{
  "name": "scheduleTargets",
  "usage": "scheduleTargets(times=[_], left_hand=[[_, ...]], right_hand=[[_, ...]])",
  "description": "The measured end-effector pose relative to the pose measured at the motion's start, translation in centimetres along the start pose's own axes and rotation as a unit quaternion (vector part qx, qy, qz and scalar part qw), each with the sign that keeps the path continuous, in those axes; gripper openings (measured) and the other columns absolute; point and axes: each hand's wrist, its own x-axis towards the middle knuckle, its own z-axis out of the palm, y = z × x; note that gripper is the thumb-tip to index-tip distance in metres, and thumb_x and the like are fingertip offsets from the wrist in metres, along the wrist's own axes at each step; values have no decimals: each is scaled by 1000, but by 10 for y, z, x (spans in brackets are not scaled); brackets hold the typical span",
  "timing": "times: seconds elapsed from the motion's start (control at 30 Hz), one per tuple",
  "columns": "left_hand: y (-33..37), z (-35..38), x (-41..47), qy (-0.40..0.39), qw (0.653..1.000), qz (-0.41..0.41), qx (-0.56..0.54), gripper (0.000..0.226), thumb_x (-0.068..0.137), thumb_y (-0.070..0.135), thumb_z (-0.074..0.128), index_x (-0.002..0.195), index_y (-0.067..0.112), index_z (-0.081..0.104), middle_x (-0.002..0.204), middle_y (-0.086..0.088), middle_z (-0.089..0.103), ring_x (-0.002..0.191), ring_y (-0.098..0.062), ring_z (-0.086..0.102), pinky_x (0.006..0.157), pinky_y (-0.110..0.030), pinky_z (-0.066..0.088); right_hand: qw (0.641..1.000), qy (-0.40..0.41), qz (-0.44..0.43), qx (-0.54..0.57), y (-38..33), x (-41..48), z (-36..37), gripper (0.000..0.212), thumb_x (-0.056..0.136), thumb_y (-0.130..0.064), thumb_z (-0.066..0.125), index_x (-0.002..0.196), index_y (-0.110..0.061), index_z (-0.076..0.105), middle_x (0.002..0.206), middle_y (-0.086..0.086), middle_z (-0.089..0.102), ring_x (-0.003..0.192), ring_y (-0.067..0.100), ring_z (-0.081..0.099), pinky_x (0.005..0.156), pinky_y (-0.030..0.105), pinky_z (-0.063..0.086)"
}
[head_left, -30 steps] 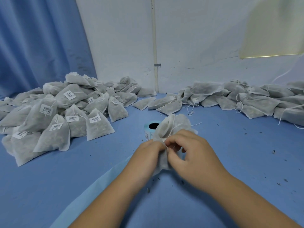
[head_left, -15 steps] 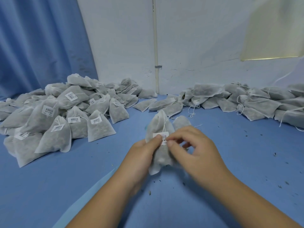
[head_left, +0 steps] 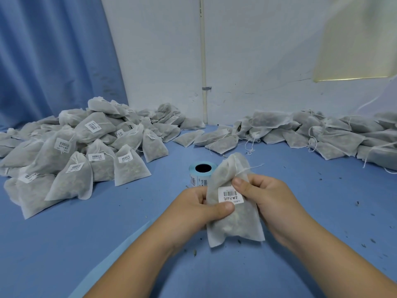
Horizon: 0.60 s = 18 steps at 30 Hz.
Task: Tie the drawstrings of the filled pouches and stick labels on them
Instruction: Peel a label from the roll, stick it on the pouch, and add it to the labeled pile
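Pouch [head_left: 236, 224] was gripped by both hands just in front of roll [head_left: 200, 172], thumbs of left hand [head_left: 191, 209] and right hand [head_left: 272, 196] pressing label [head_left: 230, 194]. Looked light, soft, crushable; best pinched at side seams.

Held pouch [head_left: 234, 216]: thin, matt, translucent non-woven fabric. Barcode label [head_left: 230, 195]: smooth white paper. Label roll [head_left: 200, 175]: pale-blue glossy backing. Table cover [head_left: 86, 244]: matt blue cloth. Curtain [head_left: 53, 61]: blue fabric.
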Motion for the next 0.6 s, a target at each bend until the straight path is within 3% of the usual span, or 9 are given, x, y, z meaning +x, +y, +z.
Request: scheduleTargets(times=[0.07,0.13,0.3,0.4,0.53,0.6], left_hand=[[0,-1,0,-11,1000,5,-16,41,76,11,72,116,7,67,112,-14,73,105,-31,70,89,-37,56],[1,-1,0,-5,1000,9,-23,44,74,9,72,118,6,65,113,-15,72,107,-31,69,92,-39,56],[1,-2,0,20,999,22,11,37,77,15,70,114,11,68,110,-11,73,108,-29,68,96,-41,53],[3,-3,-2,22,999,26,40,34,77,21,72,110,11,70,109,-11,74,106,-28,69,95,-41,54],[4,1,-2,61,998,15,14,39,76,38,73,102,9,73,103,-16,74,96,-27,71,87,-41,52],[3,3,-1,85,996,9,-7,36,79,39,73,98,9,74,101,-18,74,89,-25,70,80,-38,52]], right_hand=[[1000,16,-3,-17,1,-1,3,26,86,-26,68,87,0,70,87,18,74,84,34,71,80,49,55],[999,33,-8,-38,1,-2,7,30,89,-31,65,85,-1,71,83,14,74,79,29,71,79,46,56],[998,-21,-9,-52,0,-6,13,38,77,-54,65,88,-18,74,85,1,76,80,14,73,60,21,53],[998,-44,-21,-47,0,-8,14,10,81,-35,72,82,-26,75,84,0,76,78,13,73,60,18,51],[998,-30,-30,-37,3,-9,16,12,84,-34,70,76,-27,75,77,-1,75,67,9,70,52,15,47],[998,-45,-25,-26,4,-8,17,13,84,-38,68,83,-28,76,84,0,76,76,11,72,57,17,49]])
